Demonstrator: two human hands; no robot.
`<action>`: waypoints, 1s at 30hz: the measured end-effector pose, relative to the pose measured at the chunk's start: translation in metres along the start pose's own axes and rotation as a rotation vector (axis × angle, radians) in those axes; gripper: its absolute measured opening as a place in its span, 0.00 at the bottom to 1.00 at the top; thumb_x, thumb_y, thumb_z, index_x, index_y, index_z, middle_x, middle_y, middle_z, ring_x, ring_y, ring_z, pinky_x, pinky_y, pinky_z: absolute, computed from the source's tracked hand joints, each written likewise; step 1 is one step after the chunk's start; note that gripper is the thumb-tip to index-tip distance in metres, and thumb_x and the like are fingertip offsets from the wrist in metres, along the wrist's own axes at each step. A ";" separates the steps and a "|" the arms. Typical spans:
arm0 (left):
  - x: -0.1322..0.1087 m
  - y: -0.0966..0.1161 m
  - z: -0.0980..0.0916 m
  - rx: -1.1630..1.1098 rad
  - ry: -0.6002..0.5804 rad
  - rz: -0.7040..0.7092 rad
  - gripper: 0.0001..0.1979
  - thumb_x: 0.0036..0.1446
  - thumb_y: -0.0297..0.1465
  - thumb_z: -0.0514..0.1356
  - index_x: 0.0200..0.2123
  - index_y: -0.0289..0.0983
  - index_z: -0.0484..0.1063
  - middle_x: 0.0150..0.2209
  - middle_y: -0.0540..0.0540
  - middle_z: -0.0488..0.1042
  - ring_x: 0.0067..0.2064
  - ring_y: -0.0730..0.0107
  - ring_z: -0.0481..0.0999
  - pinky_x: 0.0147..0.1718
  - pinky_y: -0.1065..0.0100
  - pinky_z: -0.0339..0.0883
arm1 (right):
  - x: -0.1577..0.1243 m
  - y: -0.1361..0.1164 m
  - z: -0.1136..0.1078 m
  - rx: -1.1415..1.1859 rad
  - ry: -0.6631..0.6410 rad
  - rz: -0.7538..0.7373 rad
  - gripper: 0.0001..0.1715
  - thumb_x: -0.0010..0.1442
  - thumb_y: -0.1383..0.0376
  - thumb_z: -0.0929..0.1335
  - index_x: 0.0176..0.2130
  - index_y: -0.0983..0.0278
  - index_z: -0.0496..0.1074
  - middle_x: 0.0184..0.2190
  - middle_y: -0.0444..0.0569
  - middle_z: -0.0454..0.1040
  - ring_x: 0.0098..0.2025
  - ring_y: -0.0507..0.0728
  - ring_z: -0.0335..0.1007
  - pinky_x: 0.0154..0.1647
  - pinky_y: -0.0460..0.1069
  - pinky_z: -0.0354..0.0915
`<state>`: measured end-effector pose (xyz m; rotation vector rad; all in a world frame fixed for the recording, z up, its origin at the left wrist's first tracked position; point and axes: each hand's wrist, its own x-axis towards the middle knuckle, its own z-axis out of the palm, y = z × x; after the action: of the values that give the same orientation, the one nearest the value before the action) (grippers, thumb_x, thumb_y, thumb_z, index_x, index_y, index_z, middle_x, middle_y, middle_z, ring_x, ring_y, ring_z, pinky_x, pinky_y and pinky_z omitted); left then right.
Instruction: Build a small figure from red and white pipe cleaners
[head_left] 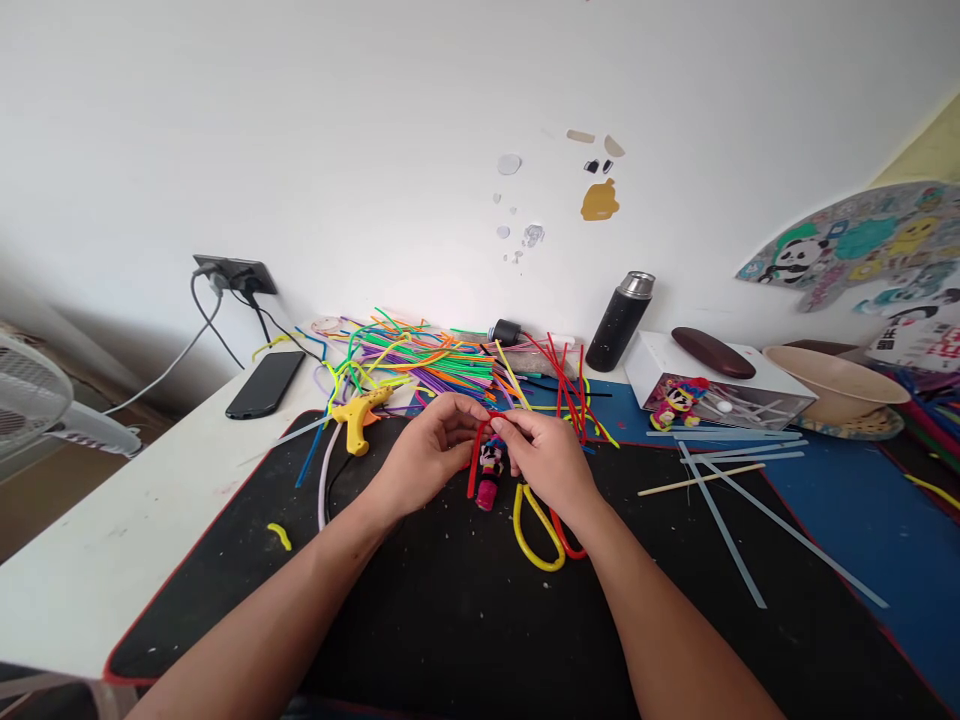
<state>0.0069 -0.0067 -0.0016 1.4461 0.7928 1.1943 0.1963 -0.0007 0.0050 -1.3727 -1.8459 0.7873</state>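
My left hand [427, 452] and my right hand [546, 455] meet over the black mat [420, 620], fingers pinched on a red pipe cleaner [475, 462] that bends around a small doll figure [490, 472] with a black-and-white head and pink base. The figure stands between my two hands. Yellow and red pipe cleaner loops [537, 530] lie on the mat just under my right wrist. A yellow glue gun [360, 416] rests left of my left hand.
A heap of coloured pipe cleaners [420, 362] lies behind my hands. Also here: a black phone [265, 384], a black flask [619, 320], a white box [716, 385] with a dark case, a bowl [832, 385], glue sticks [739, 520], a fan [37, 400] at left.
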 end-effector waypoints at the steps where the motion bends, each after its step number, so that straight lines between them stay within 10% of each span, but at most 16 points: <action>1: 0.000 -0.001 0.000 0.052 0.010 0.046 0.12 0.56 0.24 0.66 0.43 0.39 0.73 0.45 0.45 0.74 0.46 0.65 0.79 0.47 0.63 0.75 | 0.000 -0.001 0.000 0.005 -0.004 -0.001 0.19 0.70 0.54 0.65 0.37 0.60 0.80 0.16 0.41 0.69 0.20 0.56 0.70 0.27 0.49 0.61; 10: 0.001 0.004 -0.008 0.647 0.047 0.327 0.03 0.64 0.27 0.64 0.37 0.40 0.79 0.41 0.44 0.77 0.43 0.63 0.77 0.44 0.63 0.72 | -0.002 0.001 0.004 -0.011 -0.038 -0.024 0.21 0.71 0.54 0.65 0.33 0.60 0.79 0.16 0.42 0.69 0.21 0.55 0.67 0.26 0.48 0.58; 30: 0.000 0.019 -0.020 0.816 -0.119 0.407 0.19 0.64 0.25 0.61 0.57 0.43 0.73 0.53 0.40 0.77 0.55 0.57 0.76 0.55 0.57 0.71 | -0.004 -0.004 0.006 0.280 -0.124 0.079 0.19 0.69 0.52 0.67 0.38 0.62 0.80 0.15 0.39 0.68 0.19 0.53 0.69 0.25 0.46 0.63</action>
<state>-0.0146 -0.0049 0.0155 2.4147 0.9881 1.1052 0.1900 -0.0057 0.0038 -1.2456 -1.7039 1.1476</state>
